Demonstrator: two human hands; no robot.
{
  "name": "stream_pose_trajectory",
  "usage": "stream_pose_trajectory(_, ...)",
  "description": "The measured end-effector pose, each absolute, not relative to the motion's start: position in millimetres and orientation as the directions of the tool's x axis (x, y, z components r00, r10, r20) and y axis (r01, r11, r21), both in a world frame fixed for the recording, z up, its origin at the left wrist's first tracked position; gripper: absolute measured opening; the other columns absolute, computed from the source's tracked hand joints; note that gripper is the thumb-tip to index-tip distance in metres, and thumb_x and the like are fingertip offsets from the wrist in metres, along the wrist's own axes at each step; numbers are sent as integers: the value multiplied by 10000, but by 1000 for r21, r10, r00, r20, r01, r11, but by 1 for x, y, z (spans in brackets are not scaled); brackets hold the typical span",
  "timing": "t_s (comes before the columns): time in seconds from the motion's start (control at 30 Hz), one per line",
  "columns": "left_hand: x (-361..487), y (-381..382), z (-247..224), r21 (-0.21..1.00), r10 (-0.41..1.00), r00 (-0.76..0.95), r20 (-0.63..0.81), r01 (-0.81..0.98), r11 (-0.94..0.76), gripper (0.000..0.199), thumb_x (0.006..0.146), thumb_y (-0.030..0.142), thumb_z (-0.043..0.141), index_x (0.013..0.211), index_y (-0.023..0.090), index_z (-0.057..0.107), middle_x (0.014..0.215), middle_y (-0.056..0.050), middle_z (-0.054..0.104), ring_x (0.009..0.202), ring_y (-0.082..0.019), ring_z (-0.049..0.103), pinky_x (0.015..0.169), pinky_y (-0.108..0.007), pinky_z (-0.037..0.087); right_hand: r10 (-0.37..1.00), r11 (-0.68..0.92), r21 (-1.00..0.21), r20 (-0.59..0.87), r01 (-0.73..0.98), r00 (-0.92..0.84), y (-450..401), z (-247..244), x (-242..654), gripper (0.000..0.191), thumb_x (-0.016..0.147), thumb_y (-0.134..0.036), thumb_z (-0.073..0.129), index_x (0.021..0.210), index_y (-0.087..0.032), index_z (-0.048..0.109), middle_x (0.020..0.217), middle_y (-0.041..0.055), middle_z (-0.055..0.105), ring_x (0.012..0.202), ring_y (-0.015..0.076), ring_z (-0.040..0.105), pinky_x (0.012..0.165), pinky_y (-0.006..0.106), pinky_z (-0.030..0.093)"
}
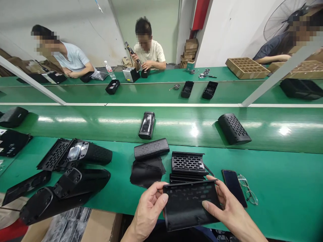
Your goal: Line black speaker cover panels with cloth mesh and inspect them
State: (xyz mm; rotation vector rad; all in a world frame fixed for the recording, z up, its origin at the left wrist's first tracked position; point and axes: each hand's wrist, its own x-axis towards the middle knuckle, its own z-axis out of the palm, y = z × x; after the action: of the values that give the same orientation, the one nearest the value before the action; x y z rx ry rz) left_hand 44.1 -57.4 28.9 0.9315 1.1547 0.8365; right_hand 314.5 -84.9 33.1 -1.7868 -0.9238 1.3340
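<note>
A black plastic grille cover [189, 210] is held between my two hands above the front edge of the green workbench. A dark sheet seems to lie over its slots, which show faintly through. My left hand [151, 208] grips the left end, thumb on top. On the right end, my right hand [224, 205] has its thumb pressed on the inner face and its fingers behind. Just beyond it lie a stack of slotted grille covers [188, 163], a pile of thin black sheets [146, 173] and a rounded black housing [151, 149].
A phone [234, 186] and eyeglasses [248, 190] lie to the right. Black speaker-like housings [83, 183] crowd the left, above an open carton [101, 227]. Other housings [233, 128] sit on the green conveyor [181, 129]. Across it, a person [148, 50] holds a power screwdriver; two others sit nearby.
</note>
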Motion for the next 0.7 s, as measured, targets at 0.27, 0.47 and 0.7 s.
stream_pose_trajectory(0.27,42,-56,20,912,910,164,-380,-98,398,414,894,495,759,1193,213,711,950,-32,679,827,-152,589,761,-239,516,783,-576,-816,-568,-48,252,-78,49,315,762,722,-666,814,1309,-226,611,1503,159,603,1485,375,444,1025,367,577)
stream_pose_trajectory(0.47,44,-56,23,901,902,197,-384,-132,412,421,891,504,757,1186,210,700,952,-53,698,842,-181,625,764,-266,544,800,-560,-828,-543,-6,257,-80,41,323,814,743,-691,818,1375,-239,577,1534,127,580,1489,360,442,1078,363,551)
stream_pose_trajectory(0.7,43,-56,22,890,899,227,-375,-184,418,390,906,462,755,1199,214,687,920,-39,681,836,-173,637,785,-273,551,775,-605,-788,-616,-118,141,-84,25,344,731,853,-699,741,1421,-274,561,1550,95,565,1445,356,477,1034,328,546)
